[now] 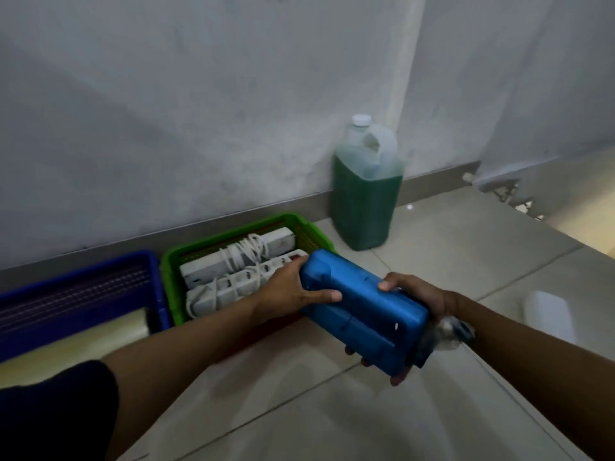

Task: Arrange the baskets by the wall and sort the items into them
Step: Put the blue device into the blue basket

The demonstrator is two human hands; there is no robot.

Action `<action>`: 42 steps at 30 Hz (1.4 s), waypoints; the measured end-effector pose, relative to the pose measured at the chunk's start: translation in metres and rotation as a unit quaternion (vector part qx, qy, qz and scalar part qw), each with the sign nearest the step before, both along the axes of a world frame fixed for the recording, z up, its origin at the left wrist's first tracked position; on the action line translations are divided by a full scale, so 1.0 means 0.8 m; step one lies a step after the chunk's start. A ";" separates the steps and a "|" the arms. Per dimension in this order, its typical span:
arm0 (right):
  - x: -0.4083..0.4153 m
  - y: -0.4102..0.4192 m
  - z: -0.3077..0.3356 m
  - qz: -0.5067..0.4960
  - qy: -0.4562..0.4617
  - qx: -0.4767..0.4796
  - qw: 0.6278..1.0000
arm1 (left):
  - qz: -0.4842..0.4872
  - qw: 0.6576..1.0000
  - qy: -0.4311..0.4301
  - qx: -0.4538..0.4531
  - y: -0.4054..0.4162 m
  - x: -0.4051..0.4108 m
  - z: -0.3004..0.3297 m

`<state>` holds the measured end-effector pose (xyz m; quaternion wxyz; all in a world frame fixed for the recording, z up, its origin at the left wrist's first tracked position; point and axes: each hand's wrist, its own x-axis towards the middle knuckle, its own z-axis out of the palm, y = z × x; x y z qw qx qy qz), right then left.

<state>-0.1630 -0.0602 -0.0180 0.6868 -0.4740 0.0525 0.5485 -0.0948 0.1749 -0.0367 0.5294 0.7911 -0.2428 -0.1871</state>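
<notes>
Both hands hold one thing: my left hand (296,291) grips the far end of the blue box (362,311), thumb on top, and my right hand (416,304) wraps the near end, fingers curled under it. It hangs in the air just in front of the green basket (233,227), low over the floor (466,261). Its long side runs from the far left, by the basket, to the near right, toward me, and the far end is tipped up a bit. Something clear and crinkly sits at the near end by my right hand; I cannot tell what it is. I think the job is part done. The green basket is by the wall (166,111) with two white power strips (239,261) in it, cords wound round them. The blue basket (83,287) sits just beside it on the left, also by the wall. Left to sort, I guess: this box, the green jug (366,201) standing by the wall, and a white thing (549,314) on the floor at the right.
</notes>
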 end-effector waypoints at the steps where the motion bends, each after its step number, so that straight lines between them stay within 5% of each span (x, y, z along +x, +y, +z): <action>1: 0.009 0.016 0.003 -0.007 0.015 0.013 1.000 | 0.012 1.000 0.009 -0.011 0.020 0.002 0.004; 7: 0.052 0.086 0.012 -0.104 0.023 0.109 0.988 | 0.274 0.961 0.043 -0.012 0.136 0.020 0.016; 14: 0.089 0.225 0.018 -0.204 -0.183 -0.113 0.955 | 0.442 0.889 0.123 -0.015 0.264 0.018 0.004; 19: 0.102 0.314 0.010 -0.224 -0.296 -0.122 0.921 | 0.492 0.857 0.152 -0.013 0.338 0.018 0.002; 29: 0.134 0.438 -0.020 -0.227 -0.575 -0.259 0.742 | 0.531 0.803 0.263 -0.063 0.444 0.018 -0.007; 32: 0.146 0.457 -0.032 -0.152 -0.606 -0.299 0.722 | 0.538 0.792 0.281 -0.064 0.452 0.019 -0.006; 35: 0.145 0.471 -0.052 0.004 -0.601 -0.353 0.717 | 0.516 0.809 0.277 0.040 0.458 0.024 -0.003; 38: 0.139 0.477 -0.069 0.094 -0.627 -0.408 0.657 | 0.453 0.825 0.232 0.246 0.458 0.033 0.000; 40: 0.140 0.477 -0.075 0.123 -0.651 -0.432 0.612 | 0.407 0.785 0.179 0.432 0.459 0.037 -0.001; 42: 0.143 0.477 -0.076 0.138 -0.658 -0.445 0.592 | 0.361 0.781 0.130 0.493 0.454 0.040 -0.009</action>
